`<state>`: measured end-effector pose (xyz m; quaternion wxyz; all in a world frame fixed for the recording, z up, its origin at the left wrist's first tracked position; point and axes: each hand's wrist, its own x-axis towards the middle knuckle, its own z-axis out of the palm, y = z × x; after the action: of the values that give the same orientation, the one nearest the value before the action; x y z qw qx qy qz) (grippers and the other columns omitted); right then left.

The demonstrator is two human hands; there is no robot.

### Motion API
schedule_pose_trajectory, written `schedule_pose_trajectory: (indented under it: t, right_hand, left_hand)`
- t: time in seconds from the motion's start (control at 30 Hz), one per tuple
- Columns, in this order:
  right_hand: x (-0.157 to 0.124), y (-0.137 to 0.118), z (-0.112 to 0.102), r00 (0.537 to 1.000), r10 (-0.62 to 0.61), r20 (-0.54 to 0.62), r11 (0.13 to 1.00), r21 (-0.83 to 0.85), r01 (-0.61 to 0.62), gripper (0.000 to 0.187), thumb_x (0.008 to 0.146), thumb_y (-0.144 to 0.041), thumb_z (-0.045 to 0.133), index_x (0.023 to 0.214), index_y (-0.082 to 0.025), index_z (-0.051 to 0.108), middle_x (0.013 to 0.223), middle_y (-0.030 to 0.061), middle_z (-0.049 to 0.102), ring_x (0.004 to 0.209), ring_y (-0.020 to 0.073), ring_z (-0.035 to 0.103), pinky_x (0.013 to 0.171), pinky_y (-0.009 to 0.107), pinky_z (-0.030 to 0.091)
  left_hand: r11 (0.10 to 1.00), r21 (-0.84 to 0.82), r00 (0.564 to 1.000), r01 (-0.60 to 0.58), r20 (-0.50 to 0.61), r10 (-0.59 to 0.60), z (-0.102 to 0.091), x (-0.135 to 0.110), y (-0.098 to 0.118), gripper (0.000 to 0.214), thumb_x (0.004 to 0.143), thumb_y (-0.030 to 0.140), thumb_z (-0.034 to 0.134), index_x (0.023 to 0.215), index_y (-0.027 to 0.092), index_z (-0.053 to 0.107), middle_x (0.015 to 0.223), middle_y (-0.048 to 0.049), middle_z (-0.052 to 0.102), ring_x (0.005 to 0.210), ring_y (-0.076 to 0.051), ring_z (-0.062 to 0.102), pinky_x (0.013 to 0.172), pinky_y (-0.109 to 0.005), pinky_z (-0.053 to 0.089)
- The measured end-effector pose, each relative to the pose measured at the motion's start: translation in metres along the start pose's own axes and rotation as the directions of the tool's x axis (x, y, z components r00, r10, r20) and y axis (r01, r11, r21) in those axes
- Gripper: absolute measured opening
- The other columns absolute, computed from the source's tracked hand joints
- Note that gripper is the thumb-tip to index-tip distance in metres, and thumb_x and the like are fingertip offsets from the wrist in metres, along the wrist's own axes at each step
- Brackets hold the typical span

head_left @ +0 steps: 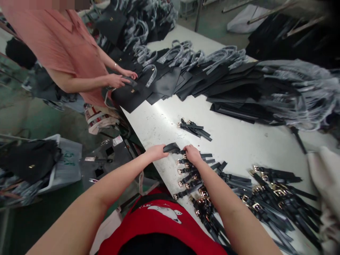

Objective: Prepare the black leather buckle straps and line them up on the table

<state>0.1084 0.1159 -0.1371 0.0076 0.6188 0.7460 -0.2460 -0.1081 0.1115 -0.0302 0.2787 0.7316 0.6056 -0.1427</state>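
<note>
My left hand (pixel 157 152) is closed on one end of a wide black strap (pixel 172 147), which bows upward over the table's near edge. At its other end, my right hand (pixel 193 155) pinches the strap by a small buckle; the fingertips partly hide this spot. Below my right hand, several short black buckle straps (pixel 184 171) with gold buckles lie in a row. A smaller group of buckle straps (pixel 195 129) lies just beyond my hands.
More buckle straps (pixel 281 198) lie heaped at the right of the white table (pixel 233 138). Black panels (pixel 167 83) with plastic-wrapped handles (pixel 225 56) cover its far side. A co-worker (pixel 79 53) handles a dark piece at the left. A grey bin (pixel 67 159) stands on the floor.
</note>
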Motion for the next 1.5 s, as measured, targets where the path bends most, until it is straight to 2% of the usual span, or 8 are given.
schedule_pose_trajectory:
  t: [0.2, 0.4, 0.6, 0.87, 1.0, 1.17, 1.33, 1.5]
  right_hand:
    - [0.011, 0.016, -0.023, 0.997, -0.018, 0.076, 0.998, -0.057, 0.022, 0.021, 0.075, -0.018, 0.041, 0.091, -0.020, 0.055, 0.089, 0.0038, 0.055, 0.083, 0.0146, 0.052, 0.072, 0.024, 0.036]
    - [0.084, 0.001, -0.064, 0.978, 0.016, -0.206, 0.994, -0.099, -0.038, 0.032, 0.079, -0.024, 0.038, 0.110, -0.019, 0.044, 0.111, 0.0085, 0.046, 0.090, 0.0166, 0.051, 0.072, 0.025, 0.038]
    - [0.130, -0.010, -0.070, 0.993, 0.032, -0.116, 0.969, -0.241, -0.059, 0.033, 0.077, -0.037, 0.045, 0.105, -0.020, 0.046, 0.101, 0.0085, 0.048, 0.085, 0.0187, 0.052, 0.067, 0.028, 0.039]
    - [0.095, -0.006, -0.065, 0.980, -0.189, -0.056, 0.913, -0.377, 0.154, 0.019, 0.080, -0.019, 0.037, 0.090, -0.017, 0.053, 0.095, 0.0101, 0.051, 0.088, 0.0190, 0.050, 0.073, 0.029, 0.037]
    - [0.092, -0.006, -0.070, 0.984, -0.078, -0.163, 0.957, -0.288, 0.028, 0.029, 0.081, -0.026, 0.038, 0.109, -0.018, 0.045, 0.107, 0.0107, 0.046, 0.090, 0.0185, 0.050, 0.073, 0.028, 0.038]
    - [0.114, -0.014, -0.071, 0.995, 0.018, -0.093, 0.962, -0.270, -0.043, 0.031, 0.081, -0.036, 0.038, 0.106, -0.020, 0.046, 0.101, 0.0102, 0.049, 0.085, 0.0191, 0.053, 0.068, 0.030, 0.040]
    - [0.121, -0.022, -0.069, 0.993, -0.047, -0.110, 0.931, -0.365, 0.003, 0.023, 0.079, -0.030, 0.045, 0.097, -0.018, 0.050, 0.098, 0.0108, 0.048, 0.083, 0.0189, 0.053, 0.066, 0.029, 0.039]
    - [0.095, -0.023, -0.061, 0.968, -0.225, -0.112, 0.912, -0.373, 0.169, 0.022, 0.078, -0.026, 0.046, 0.098, -0.017, 0.049, 0.095, 0.0088, 0.050, 0.082, 0.0179, 0.051, 0.067, 0.027, 0.037]
  left_hand:
    - [0.980, -0.155, 0.987, 0.124, -0.078, -0.137, -0.011, -0.040, -0.049, 0.044, 0.074, 0.046, 0.042, 0.112, 0.024, 0.047, 0.098, -0.0050, 0.061, 0.085, -0.020, 0.058, 0.068, -0.026, 0.043]
    - [0.971, -0.183, 0.984, 0.152, -0.063, -0.165, -0.012, -0.050, -0.045, 0.042, 0.074, 0.044, 0.044, 0.111, 0.026, 0.047, 0.098, -0.0038, 0.062, 0.087, -0.022, 0.058, 0.070, -0.027, 0.042]
    - [0.955, -0.249, 0.983, 0.163, -0.043, -0.179, -0.007, -0.050, -0.048, 0.044, 0.075, 0.044, 0.043, 0.116, 0.028, 0.043, 0.097, -0.0033, 0.062, 0.085, -0.021, 0.058, 0.068, -0.026, 0.042]
    - [0.965, -0.203, 0.985, 0.165, -0.021, -0.173, -0.003, -0.058, -0.053, 0.044, 0.074, 0.046, 0.044, 0.114, 0.028, 0.045, 0.093, -0.0037, 0.063, 0.081, -0.021, 0.059, 0.066, -0.026, 0.042]
    - [0.972, -0.189, 0.988, 0.140, -0.036, -0.149, -0.006, -0.060, -0.044, 0.043, 0.073, 0.046, 0.045, 0.112, 0.028, 0.047, 0.092, -0.0040, 0.063, 0.082, -0.022, 0.059, 0.066, -0.027, 0.042]
    - [0.974, -0.200, 0.992, 0.110, -0.039, -0.120, -0.006, -0.063, -0.031, 0.044, 0.073, 0.044, 0.044, 0.114, 0.029, 0.046, 0.097, -0.0032, 0.062, 0.085, -0.022, 0.058, 0.070, -0.027, 0.042]
    - [0.972, -0.216, 0.993, 0.088, -0.052, -0.102, 0.000, -0.071, -0.033, 0.044, 0.074, 0.044, 0.044, 0.115, 0.029, 0.045, 0.096, -0.0029, 0.062, 0.084, -0.021, 0.058, 0.069, -0.026, 0.042]
    - [0.971, -0.216, 0.987, 0.099, -0.101, -0.123, 0.009, -0.077, -0.042, 0.044, 0.075, 0.045, 0.042, 0.115, 0.028, 0.044, 0.095, -0.0028, 0.062, 0.083, -0.020, 0.058, 0.067, -0.025, 0.042]
